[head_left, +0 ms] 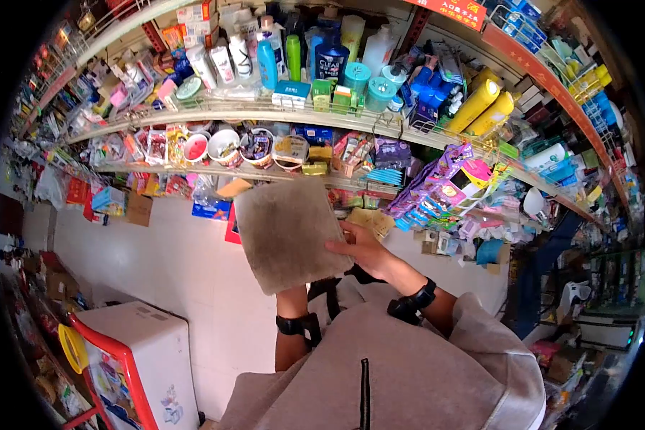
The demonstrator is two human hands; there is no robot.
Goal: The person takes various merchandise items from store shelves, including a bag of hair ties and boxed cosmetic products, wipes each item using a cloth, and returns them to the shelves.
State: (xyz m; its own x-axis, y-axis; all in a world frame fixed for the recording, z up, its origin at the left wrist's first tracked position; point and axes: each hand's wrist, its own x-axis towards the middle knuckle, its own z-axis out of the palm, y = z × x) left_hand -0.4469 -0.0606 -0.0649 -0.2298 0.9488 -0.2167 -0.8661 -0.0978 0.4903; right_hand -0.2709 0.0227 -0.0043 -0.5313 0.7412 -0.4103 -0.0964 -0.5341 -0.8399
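A square grey-brown cloth (pixel 288 233) is spread flat in front of my chest. My right hand (pixel 365 249) pinches its right edge, thumb on top. The cloth covers my left hand, and only the left wrist with a black band (pixel 297 325) shows below it. Just beyond the cloth stands a shelf (pixel 265 111) of bottles and tubs, among them a blue bottle (pixel 266 64) and a dark blue pump bottle (pixel 330 59). Small bowls of little items, one of them white (pixel 224 145), sit on the tier below.
A white freezer with a red frame (pixel 140 337) stands at the lower left. Purple packets (pixel 437 179) hang from the shelf at the right. Yellow bottles (pixel 474 105) lie tilted on the upper tier. Pale floor (pixel 215 287) shows below the shelves.
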